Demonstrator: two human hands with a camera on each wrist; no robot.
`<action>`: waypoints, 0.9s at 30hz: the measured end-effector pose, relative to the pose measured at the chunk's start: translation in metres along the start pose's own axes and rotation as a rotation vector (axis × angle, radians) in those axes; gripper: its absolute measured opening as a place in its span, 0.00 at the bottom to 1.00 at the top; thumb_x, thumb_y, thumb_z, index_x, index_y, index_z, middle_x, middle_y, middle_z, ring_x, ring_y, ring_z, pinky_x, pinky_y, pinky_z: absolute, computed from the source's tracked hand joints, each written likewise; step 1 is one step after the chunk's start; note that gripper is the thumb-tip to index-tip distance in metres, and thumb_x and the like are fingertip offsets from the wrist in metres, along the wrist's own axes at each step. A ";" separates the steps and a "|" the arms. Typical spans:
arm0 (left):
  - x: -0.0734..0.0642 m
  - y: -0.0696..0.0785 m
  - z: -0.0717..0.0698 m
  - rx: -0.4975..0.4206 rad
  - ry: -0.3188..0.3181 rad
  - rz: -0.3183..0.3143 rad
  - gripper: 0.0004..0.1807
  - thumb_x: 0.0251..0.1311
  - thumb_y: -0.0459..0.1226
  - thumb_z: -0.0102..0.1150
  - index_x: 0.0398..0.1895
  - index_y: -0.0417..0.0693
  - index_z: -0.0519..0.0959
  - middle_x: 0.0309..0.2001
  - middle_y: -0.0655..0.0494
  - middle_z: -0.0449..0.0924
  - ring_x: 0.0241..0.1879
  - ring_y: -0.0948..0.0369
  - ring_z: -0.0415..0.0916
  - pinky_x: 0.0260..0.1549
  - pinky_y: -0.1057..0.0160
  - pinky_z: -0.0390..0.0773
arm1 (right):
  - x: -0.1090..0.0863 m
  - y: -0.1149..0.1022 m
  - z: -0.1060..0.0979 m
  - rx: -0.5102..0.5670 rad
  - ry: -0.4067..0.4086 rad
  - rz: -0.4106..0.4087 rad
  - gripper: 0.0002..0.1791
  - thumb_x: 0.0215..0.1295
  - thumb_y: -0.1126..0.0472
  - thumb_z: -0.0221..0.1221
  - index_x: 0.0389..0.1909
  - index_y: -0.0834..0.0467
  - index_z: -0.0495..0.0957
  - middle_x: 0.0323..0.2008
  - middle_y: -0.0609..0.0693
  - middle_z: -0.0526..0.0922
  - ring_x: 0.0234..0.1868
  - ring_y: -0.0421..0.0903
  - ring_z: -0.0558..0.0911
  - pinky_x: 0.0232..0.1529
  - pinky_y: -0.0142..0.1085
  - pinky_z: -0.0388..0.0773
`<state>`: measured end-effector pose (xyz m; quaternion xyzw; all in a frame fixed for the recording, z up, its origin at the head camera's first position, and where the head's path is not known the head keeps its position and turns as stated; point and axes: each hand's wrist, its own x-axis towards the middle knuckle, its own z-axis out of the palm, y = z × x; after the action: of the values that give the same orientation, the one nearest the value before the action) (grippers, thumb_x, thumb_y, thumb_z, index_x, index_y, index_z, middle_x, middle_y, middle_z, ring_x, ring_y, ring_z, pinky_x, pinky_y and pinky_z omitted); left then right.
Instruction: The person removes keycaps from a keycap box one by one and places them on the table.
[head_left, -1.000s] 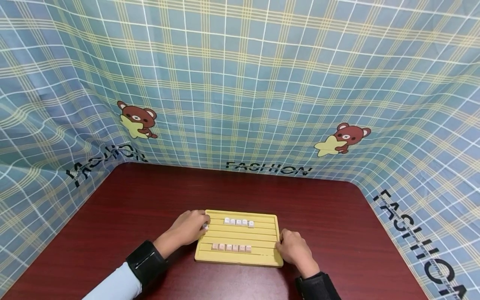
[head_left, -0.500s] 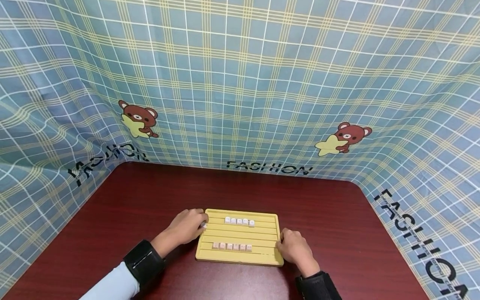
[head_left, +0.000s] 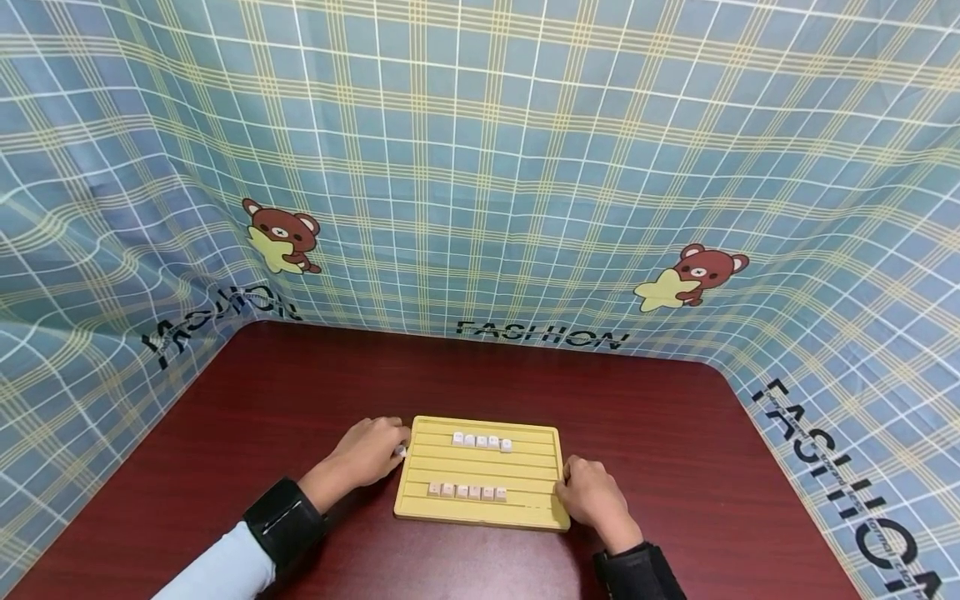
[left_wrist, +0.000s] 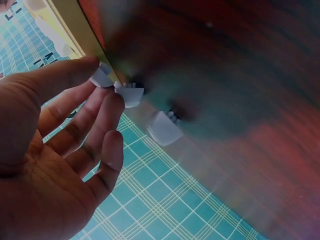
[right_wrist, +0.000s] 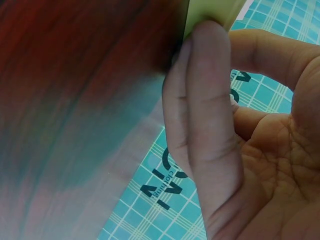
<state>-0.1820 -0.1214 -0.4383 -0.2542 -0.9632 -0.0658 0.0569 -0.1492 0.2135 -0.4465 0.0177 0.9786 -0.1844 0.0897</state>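
Observation:
A yellow grooved tray [head_left: 487,463] lies on the table. In its far part sits a row of several white keycaps [head_left: 482,442]; a row of pinkish keycaps [head_left: 462,492] fills part of a nearer groove. Just off the tray's left edge, my left hand [head_left: 367,452] pinches a white keycap [left_wrist: 102,77] between thumb and fingers. Close by its fingertips is a second white keycap [left_wrist: 131,96], and a third keycap [left_wrist: 165,129] lies farther off on the table. My right hand [head_left: 594,495] grips the tray's right edge [right_wrist: 206,14], thumb and fingers on either side.
The dark red table [head_left: 315,375] extends around the tray on all sides. A checked cloth [head_left: 480,183] with bear prints hangs behind it and along both sides. Each wrist wears a black band [head_left: 287,523].
My left hand has drawn slightly left, from overlapping the tray's left edge to just outside it. The right hand keeps its hold, and the keycap rows have not changed.

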 end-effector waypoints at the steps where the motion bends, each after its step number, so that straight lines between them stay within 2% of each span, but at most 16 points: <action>1: 0.000 -0.001 0.000 0.000 0.003 0.003 0.03 0.53 0.34 0.69 0.30 0.48 0.83 0.28 0.57 0.78 0.24 0.66 0.70 0.26 0.61 0.72 | 0.000 0.000 0.000 0.000 0.002 0.000 0.07 0.62 0.60 0.60 0.29 0.57 0.73 0.26 0.50 0.73 0.25 0.46 0.72 0.25 0.38 0.68; 4: -0.001 -0.002 0.001 -0.008 0.005 0.008 0.04 0.52 0.33 0.69 0.28 0.49 0.83 0.27 0.58 0.77 0.22 0.67 0.67 0.24 0.62 0.70 | 0.000 0.000 0.000 0.000 0.004 0.004 0.07 0.62 0.60 0.60 0.28 0.57 0.73 0.26 0.50 0.73 0.25 0.46 0.72 0.25 0.38 0.67; 12: -0.002 -0.003 0.002 -0.027 -0.030 -0.015 0.05 0.51 0.31 0.70 0.29 0.49 0.83 0.27 0.58 0.77 0.24 0.67 0.70 0.26 0.62 0.73 | 0.000 -0.001 -0.001 -0.003 0.001 0.002 0.07 0.62 0.61 0.61 0.29 0.58 0.74 0.26 0.50 0.74 0.25 0.46 0.72 0.25 0.38 0.68; 27: -0.003 -0.003 0.002 -0.027 -0.010 -0.006 0.05 0.51 0.32 0.70 0.28 0.49 0.82 0.26 0.59 0.75 0.23 0.68 0.68 0.24 0.64 0.71 | -0.001 -0.001 -0.001 -0.005 0.002 0.010 0.06 0.62 0.61 0.60 0.29 0.57 0.73 0.26 0.50 0.73 0.25 0.46 0.72 0.24 0.37 0.67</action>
<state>-0.1810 -0.1254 -0.4407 -0.2523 -0.9633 -0.0779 0.0486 -0.1488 0.2127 -0.4452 0.0225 0.9790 -0.1813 0.0899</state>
